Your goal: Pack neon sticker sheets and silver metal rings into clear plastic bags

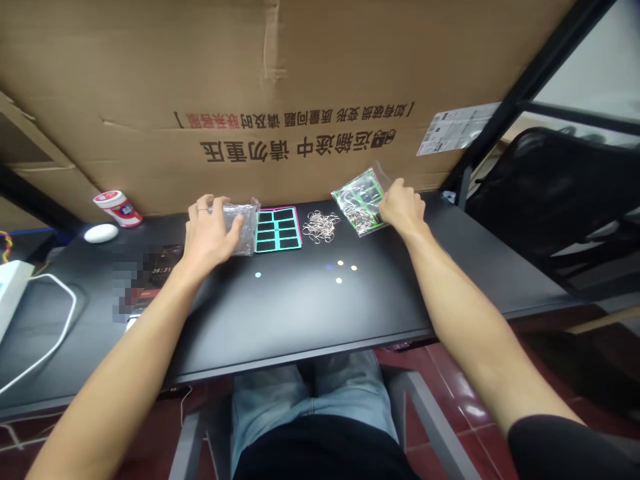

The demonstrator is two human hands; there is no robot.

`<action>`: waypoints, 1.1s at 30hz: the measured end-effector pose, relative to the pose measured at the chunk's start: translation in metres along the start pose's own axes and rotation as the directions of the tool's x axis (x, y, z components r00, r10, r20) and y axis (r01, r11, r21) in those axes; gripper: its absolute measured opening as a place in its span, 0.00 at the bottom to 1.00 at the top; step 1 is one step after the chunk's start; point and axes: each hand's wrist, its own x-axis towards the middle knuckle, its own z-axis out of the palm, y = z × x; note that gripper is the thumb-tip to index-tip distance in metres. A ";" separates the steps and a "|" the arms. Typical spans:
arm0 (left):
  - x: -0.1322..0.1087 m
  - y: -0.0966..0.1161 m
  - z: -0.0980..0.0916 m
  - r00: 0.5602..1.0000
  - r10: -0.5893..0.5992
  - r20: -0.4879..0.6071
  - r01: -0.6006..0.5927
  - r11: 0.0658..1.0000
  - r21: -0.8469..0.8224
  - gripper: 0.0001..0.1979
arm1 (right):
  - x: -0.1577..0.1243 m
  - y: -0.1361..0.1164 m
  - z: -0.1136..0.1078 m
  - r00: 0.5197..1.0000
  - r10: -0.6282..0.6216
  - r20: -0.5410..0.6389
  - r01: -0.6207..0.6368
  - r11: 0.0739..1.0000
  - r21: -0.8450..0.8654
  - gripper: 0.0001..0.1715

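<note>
My left hand is on a clear plastic-wrapped pack, its thumb across the face and its fingers curled toward the far side. Right beside that pack lie turquoise-framed cards with black panels and a pink edge beneath. My right hand pinches the right edge of a clear plastic bag. Green-edged sheets and silvery wire pieces show inside the bag. Between the cards and the bag sits a loose pile of silvery wire loops.
Several small discs and a pale green disc dot the black table. To the left are a red-and-white tub, a white oval object and a white cable. A cardboard panel stands behind.
</note>
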 end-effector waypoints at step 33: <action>-0.008 0.031 0.002 0.977 0.202 0.070 -0.030 0.453 -0.891 0.17 | -0.106 -0.079 -0.015 0.679 -0.734 -0.023 0.458 0.398 0.794 0.25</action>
